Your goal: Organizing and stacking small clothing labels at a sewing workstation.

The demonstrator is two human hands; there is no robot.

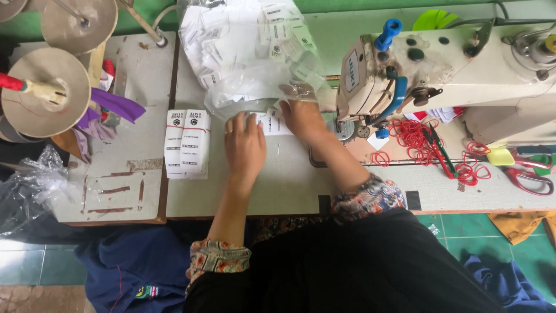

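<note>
White labels (272, 123) lie flat on the grey sewing table (289, 185), just below the mouth of a clear plastic bag (249, 52) stuffed with more labels. The left hand (245, 146) rests palm down, fingers spread, on their left edge. The right hand (301, 119) presses its fingers on the right edge, beside the sewing machine (440, 69). Two banded label bundles (187, 144) sit to the left; red rubber bands (414, 139) lie under the machine

Under my fingers lies a small stack of white labels (272, 123), flat on the sewing table. Just above it, touching, slumps a clear plastic bag (249, 52) stuffed with many more white labels, its mouth facing me.
</note>
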